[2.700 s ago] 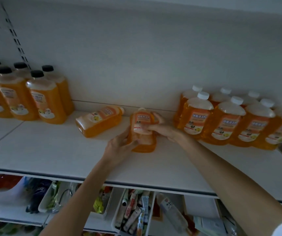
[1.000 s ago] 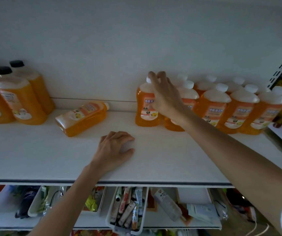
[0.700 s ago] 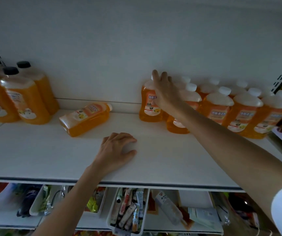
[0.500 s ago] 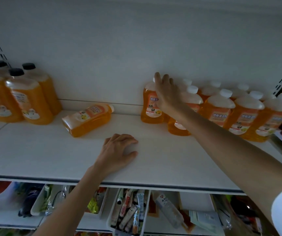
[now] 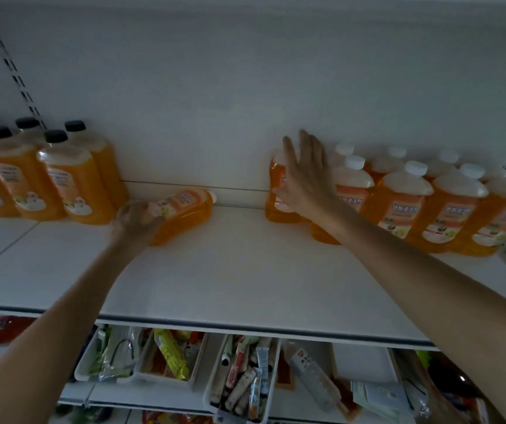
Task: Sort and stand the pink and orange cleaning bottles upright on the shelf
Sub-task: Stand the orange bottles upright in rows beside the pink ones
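An orange bottle with a white cap (image 5: 184,214) lies on its side on the white shelf (image 5: 230,276), cap toward the back wall. My left hand (image 5: 137,220) grips its bottom end. My right hand (image 5: 305,175), fingers straight and spread, touches an upright orange bottle (image 5: 276,206) at the left end of a group of several upright white-capped orange bottles (image 5: 404,200). Several upright black-capped orange bottles (image 5: 59,179) stand at the left.
The back wall (image 5: 215,102) rises right behind the bottles. A stretch of bare shelf lies between the two groups. Below the shelf's front edge hang bins with small packets and tubes (image 5: 242,381).
My left hand left the shelf surface, moved left and back, and took hold of the lying bottle. My right hand's fingers have straightened and spread against the upright bottle.
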Demonstrator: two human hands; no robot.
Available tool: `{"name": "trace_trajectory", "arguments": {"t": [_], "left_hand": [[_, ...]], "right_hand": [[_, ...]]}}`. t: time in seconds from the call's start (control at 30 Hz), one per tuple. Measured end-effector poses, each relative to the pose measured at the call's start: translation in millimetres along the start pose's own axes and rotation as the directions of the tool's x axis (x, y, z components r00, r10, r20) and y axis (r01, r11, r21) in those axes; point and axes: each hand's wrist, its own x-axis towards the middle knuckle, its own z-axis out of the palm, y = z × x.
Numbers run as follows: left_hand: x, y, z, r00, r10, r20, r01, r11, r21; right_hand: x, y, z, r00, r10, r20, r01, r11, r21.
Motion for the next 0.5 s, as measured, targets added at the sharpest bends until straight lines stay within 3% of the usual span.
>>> {"name": "trace_trajectory", "arguments": {"t": [0.1, 0.17, 0.2, 0.27, 0.37, 0.43, 0.5], "left_hand": [[-8, 4, 7, 1.0, -0.023, -0.015, 0.022, 0.998, -0.058], [-16, 9, 10, 0.998, -0.047, 0.035, 0.048, 0.998, -0.028], [-22, 12, 11, 0.998, -0.048, 0.041, 0.049, 0.999, -0.021], [-38, 15, 15, 0.999, -0.019, 0.027, 0.022, 0.996, -0.089], [-75, 23, 22, 0.998, 0.045, 0.041, -0.025, 0.92, -0.391], [-91, 28, 23, 0.994, 0.092, 0.061, -0.055, 0.89, -0.452], [-99, 35, 25, 0.985, 0.137, 0.103, -0.07, 0.87, -0.488]], "right_hand": [[-17, -16, 5, 0.967, -0.153, -0.202, 0.187, 0.969, 0.16], [-27, -27, 14, 0.973, -0.179, -0.146, 0.22, 0.906, 0.36], [-31, -33, 21, 0.986, -0.156, -0.059, 0.165, 0.859, 0.485], [-36, -44, 35, 0.982, -0.063, 0.18, -0.085, 0.699, 0.71], [-39, -55, 50, 0.849, 0.013, 0.528, -0.505, 0.309, 0.806], [-38, -57, 54, 0.801, 0.009, 0.598, -0.595, 0.118, 0.795], [-39, -56, 53, 0.8, -0.045, 0.598, -0.599, 0.008, 0.801]]}}
